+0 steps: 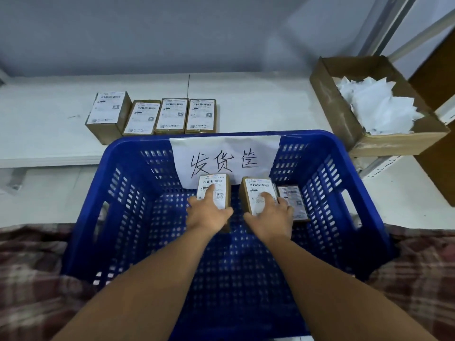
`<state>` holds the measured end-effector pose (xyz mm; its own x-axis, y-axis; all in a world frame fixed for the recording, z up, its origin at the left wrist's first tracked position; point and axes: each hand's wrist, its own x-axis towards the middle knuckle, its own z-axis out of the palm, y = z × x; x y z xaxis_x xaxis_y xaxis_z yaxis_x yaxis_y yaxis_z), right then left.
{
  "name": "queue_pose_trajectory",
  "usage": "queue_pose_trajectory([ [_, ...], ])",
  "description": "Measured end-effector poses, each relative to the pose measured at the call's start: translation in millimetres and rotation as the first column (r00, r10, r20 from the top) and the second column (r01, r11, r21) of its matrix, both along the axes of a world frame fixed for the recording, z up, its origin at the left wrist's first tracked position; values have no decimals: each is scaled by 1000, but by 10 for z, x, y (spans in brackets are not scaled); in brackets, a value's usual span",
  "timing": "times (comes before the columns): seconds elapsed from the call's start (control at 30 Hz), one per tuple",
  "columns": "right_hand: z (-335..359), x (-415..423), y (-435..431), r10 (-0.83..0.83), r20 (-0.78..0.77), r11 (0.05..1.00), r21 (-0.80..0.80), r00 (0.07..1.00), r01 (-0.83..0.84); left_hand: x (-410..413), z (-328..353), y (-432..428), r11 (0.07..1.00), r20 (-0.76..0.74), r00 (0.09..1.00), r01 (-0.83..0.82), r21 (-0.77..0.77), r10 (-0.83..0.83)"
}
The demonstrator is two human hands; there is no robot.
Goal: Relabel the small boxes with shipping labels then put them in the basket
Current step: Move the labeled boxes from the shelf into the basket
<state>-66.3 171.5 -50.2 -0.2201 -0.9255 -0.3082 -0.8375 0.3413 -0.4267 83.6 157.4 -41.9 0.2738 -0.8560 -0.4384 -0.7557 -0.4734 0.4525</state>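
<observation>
step: basket drop-off | left hand (209, 214) fingers (210, 193) were wrapped round one labelled brown cardboard box (218, 183), right hand (272, 215) round its twin (256, 187), both held low in blue plastic basket (138, 143) | next: release was judged due

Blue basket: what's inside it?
A paper sign and three labelled boxes: the left hand holds the left box, the right hand the middle box; the right box lies beside it. The hands cover their near ends.
</observation>
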Motion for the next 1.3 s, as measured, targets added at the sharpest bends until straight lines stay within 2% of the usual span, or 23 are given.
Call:
queue_pose_trajectory([
  [0.13,-266,-2,-60,47,-35,994,102,998,-43,-44,-251,-81,997,-3,1000,7,79,-6],
  [0.27,-475,20,-146,69,-7,983,174,998,-67,-63,-578,-163,989,-20,1000,-5,146,8],
  [0.57,-938,111,-547,89,12,971,223,996,-89,-103,-1166,-434,981,-75,996,-39,189,54],
  [0.77,-1259,176,-649,40,68,969,241,997,-55,-123,-1378,-587,973,-76,992,-79,219,98],
  [0.93,-1405,223,-714,112,18,978,177,994,-113,-105,-1486,-680,972,-97,987,-106,210,128],
  [1.1,-1467,144,-805,234,-21,909,360,972,-211,-121,-1564,-771,959,-106,978,-148,243,178],
  [1.2,-1449,55,-810,388,-112,848,432,915,-307,-161,-1566,-746,968,-72,989,-113,226,132],
  [1.3,-1457,-20,-837,429,-199,832,467,881,-299,-218,-1591,-709,969,-34,993,-103,225,114],
])
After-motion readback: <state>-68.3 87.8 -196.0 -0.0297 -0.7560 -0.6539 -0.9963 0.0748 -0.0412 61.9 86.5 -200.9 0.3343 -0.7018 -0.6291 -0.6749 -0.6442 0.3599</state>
